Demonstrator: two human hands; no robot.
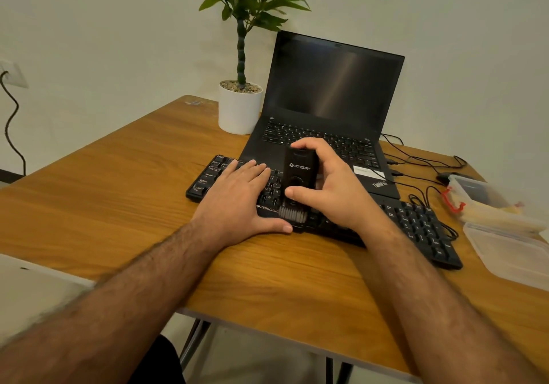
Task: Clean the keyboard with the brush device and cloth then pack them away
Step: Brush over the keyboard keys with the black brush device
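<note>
Keyboard cleaning is at the brushing step, as I read it: the long black plastic keyboard (416, 220) lies across the near middle of the brown wood-grain table (133, 190), just in front of the open black laptop (326, 101). The right hand (329, 193) has its fingers and thumb curled round the black oblong brush device (298, 175), held upright with its pale bristles down on the keys near the keyboard's front edge. The left hand (237, 199) lies flat, fingers straight and spread over the left-hand keys, thumb along the front rim, seemingly pinning the board. No cloth is plain to me; something pale sits in the clear plastic box (481, 196) with the red clip at the right, its clear lid (511, 250) beside it, but I cannot tell what. Next, I'd judge, comes sweeping the bristles along the rows, which calls for light pressure while the flat hand keeps the board steady.
</note>
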